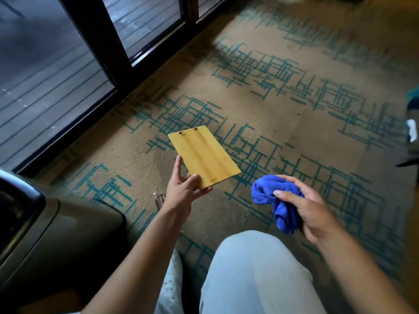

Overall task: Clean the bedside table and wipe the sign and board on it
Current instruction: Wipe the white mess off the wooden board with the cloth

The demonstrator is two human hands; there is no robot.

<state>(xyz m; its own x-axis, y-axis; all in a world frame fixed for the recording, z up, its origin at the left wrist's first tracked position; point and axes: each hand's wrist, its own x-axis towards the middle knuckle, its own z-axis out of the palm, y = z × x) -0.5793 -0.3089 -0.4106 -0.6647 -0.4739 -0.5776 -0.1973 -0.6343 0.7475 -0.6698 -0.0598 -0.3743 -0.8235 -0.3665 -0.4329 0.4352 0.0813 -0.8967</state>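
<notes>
Taking the board (204, 156) as my landmark: to its left and below sits the rounded dark edge of a piece of furniture (45, 223), with the glass door (45, 75) further off beyond it. My left hand (184, 189) holds the board by its near corner, thumb on top and fingers underneath, so it floats tilted over the carpet (294, 109) with its plain wooden back and two dark rivets facing me. To the right of the board, apart from it, my right hand (303, 205) is curled round a bunched blue cloth (276, 200). I judge the wipe comes next. I would bring the cloth across, flatten it onto the wood, and stroke along the grain from the rivets toward my grip. A firmer hold on the corner would stop the board pivoting under pressure. The clip side is hidden; it needs turning over.
</notes>
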